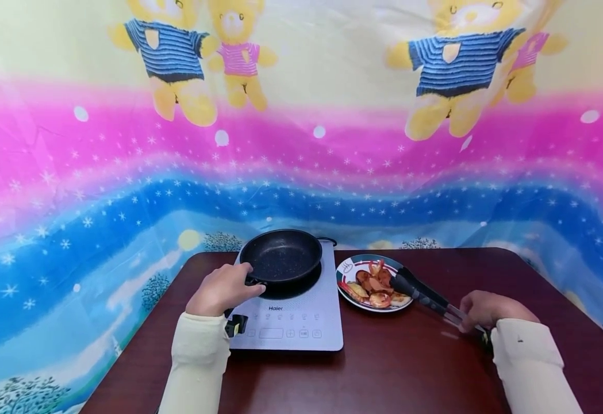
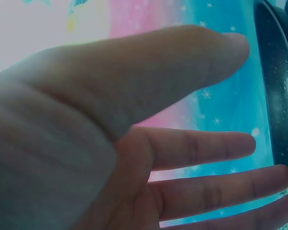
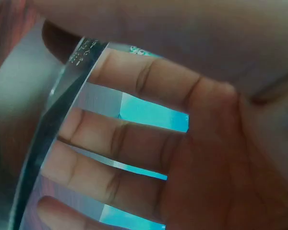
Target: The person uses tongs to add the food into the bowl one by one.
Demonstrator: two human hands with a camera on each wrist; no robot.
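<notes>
A black frying pan (image 1: 280, 256) with a speckled inside sits on the white Haier induction cooktop (image 1: 291, 316). My left hand (image 1: 226, 289) reaches to the pan's near left side, fingertips right at its rim. In the left wrist view, the fingers (image 2: 201, 143) are straight and spread, with thumb apart and nothing between them. My right hand (image 1: 492, 309) pinches a pair of tongs (image 1: 425, 293) by their shiny arms. Their black heads overlap the right rim of a patterned plate (image 1: 395, 263), beside pieces of orange and brown food (image 1: 373, 282).
Dark red-brown wood shows on the table (image 1: 384, 368) in front of the plate. A black cord (image 1: 327, 240) lies behind the cooktop. The table backs onto a hanging cloth (image 1: 301, 161) printed with bears and snowflakes.
</notes>
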